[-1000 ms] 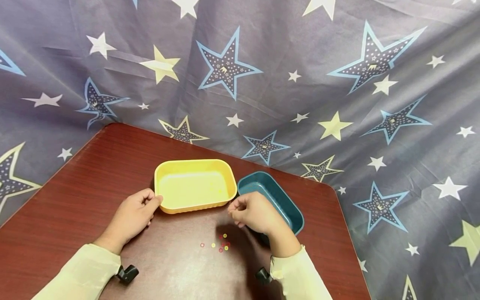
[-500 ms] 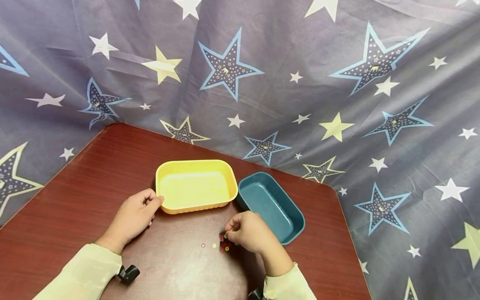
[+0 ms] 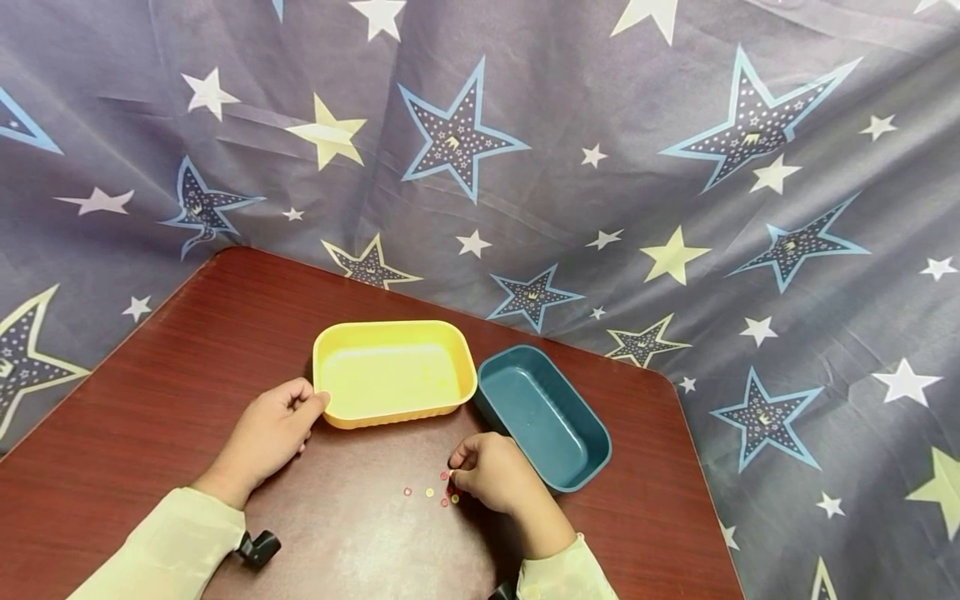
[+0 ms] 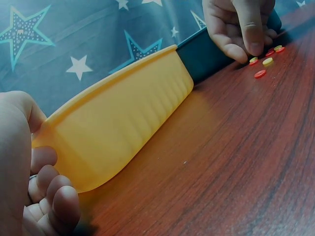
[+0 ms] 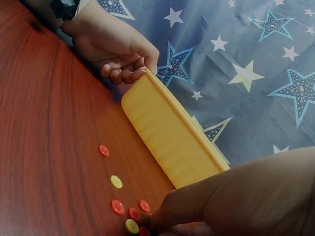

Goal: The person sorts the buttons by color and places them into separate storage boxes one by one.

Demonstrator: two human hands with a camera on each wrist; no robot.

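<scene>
The left hand (image 3: 266,437) pinches the yellow bin (image 3: 386,379) at its near left rim, while the right hand (image 3: 497,477), thumb and fingertips close together, reaches the red and yellow buttons (image 5: 117,207) nearer than the teal bin (image 3: 542,418), whether pinching one I cannot tell.

Pale cream sleeves (image 3: 168,546), black wrist cameras (image 3: 259,549)

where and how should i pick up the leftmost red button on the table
I'd pinch the leftmost red button by its rim, coming down from above and slightly left: it lies flat and thin on the table, and the nearest yellow button sits apart on its right.
</scene>
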